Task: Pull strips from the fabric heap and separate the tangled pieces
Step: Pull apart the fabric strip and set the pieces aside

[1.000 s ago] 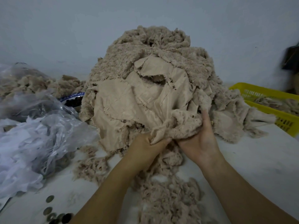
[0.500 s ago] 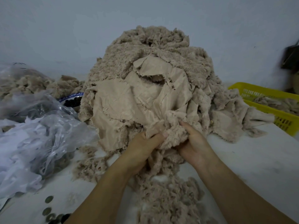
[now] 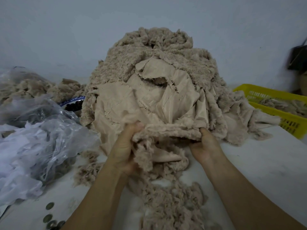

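Far left of frame: crumpled clear plastic bags (image 3: 43, 140) are lying on the white table (image 3: 265, 171), and the one in the upper left is holding fluffy beige scraps (image 3: 28, 87). A few round dark discs (image 3: 49, 218) are sitting at the lower left edge. Just right of the bags, a blue-rimmed bowl (image 3: 74, 101) is peeking out beside the foot of the heap. Centre: the fabric heap (image 3: 157, 67) is rising tall against the wall, with fuzzy pile on top and smooth tan backing facing the camera. At its base, lower centre, the left hand (image 3: 124, 146) is gripping the bunched end of a fluffy strip (image 3: 169, 132), fingers curled round it. The strip is running level between both hands, its upper edge touching the heap and loose ends hanging below. The right hand (image 3: 206, 145) is pinching the strip's other end, thumb on top, fingers tucked under and hidden. Below the hands, torn fluff (image 3: 171, 205) is trailing toward the bottom edge. Right: a yellow basket (image 3: 274, 100) is holding more beige pieces, and a tail of the heap is reaching its near side. Upper right: a dark object (image 3: 299, 58) is showing, too blurred to identify.
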The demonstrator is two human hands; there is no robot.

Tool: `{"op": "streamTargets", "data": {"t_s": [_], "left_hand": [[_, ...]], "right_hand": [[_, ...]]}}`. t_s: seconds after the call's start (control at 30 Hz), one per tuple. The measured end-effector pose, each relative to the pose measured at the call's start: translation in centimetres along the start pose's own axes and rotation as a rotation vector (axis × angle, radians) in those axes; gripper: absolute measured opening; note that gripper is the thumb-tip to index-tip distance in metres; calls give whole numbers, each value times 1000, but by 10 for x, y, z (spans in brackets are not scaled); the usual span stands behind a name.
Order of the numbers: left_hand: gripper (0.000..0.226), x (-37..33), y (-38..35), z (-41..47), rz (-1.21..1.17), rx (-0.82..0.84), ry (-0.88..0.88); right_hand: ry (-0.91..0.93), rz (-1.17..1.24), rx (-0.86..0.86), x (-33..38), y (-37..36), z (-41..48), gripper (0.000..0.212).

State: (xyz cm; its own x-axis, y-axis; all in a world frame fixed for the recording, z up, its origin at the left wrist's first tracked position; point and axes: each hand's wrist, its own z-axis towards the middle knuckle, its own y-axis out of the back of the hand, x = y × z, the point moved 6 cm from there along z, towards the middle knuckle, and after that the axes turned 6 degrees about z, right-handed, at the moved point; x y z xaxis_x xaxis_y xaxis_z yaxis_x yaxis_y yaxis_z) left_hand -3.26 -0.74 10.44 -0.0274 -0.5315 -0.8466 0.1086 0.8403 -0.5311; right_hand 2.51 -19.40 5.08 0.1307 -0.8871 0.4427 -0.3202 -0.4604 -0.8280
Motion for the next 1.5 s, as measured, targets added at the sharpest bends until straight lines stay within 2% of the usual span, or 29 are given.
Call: {"op": "streamTargets", "data": {"t_s": [0.07, 0.17, 0.2, 0.23, 0.27, 0.37, 0.47, 0.53, 0.6, 0.67, 0.7, 0.83, 0.9, 0.93, 1.07, 1.2, 1.23, 1.33, 1.37, 1.43, 1.5], "left_hand": [[17, -9, 3, 2, -121, -7, -57], [38, -20, 12, 3, -320, -53, -119], [36, -21, 13, 4, -379, -39, -115], [24, -20, 12, 5, -395, -13, -115], [12, -19, 10, 4, -356, -18, -101], [20, -9, 12, 8, -118, -72, -24], [18, -2, 10, 10, 29, -87, -39], [16, 0, 12, 11, 83, -131, -61], [24, 2, 17, 13, 97, -173, -71], [22, 4, 18, 15, 130, -178, -76], [23, 5, 18, 15, 171, -171, -86], [38, 15, 6, 11, 341, -89, -124], [23, 22, -4, 9, 400, -21, -98], [19, 25, -7, 8, 424, 0, -79], [19, 27, -1, 10, 483, -81, -34], [12, 23, 4, 8, 458, -102, 23], [21, 20, 6, 8, 418, -127, 32], [69, 12, 18, 8, 151, -233, 40], [71, 8, 21, 8, 70, -251, 29], [55, 3, 23, 8, -3, -248, 28], [49, 6, 22, 8, -9, -218, 43]], "right_hand": [[20, 16, -11, 3, 3, 4, 21], [11, 21, -23, 3, 4, 5, 19], [7, 6, -35, 0, 5, 4, 19], [2, -19, -37, -1, 4, 1, 20], [-13, -69, -28, -4, 4, -2, 22], [-161, -290, 142, -17, -8, -21, 51], [-250, -685, 246, -28, -15, -39, 78], [-116, -923, 232, -26, -19, -43, 76], [136, -1019, 165, -13, -24, -41, 75], [339, -977, 104, 1, -26, -39, 70], [362, -953, 110, 3, -27, -39, 64], [161, -1020, 293, -23, -28, -38, 53], [160, -1044, 332, -28, -30, -40, 28], [182, -1030, 337, -27, -33, -42, 26], [222, -876, 312, -17, -32, -39, 31], [115, -417, 171, 1, -17, -20, 29], [77, -303, 129, 4, -13, -17, 27], [46, -49, 7, 11, -3, -13, 23], [68, -70, 26, 13, -4, -13, 24], [93, -208, 183, 10, -14, -16, 38], [125, -476, 331, 0, -24, -23, 54]]}}
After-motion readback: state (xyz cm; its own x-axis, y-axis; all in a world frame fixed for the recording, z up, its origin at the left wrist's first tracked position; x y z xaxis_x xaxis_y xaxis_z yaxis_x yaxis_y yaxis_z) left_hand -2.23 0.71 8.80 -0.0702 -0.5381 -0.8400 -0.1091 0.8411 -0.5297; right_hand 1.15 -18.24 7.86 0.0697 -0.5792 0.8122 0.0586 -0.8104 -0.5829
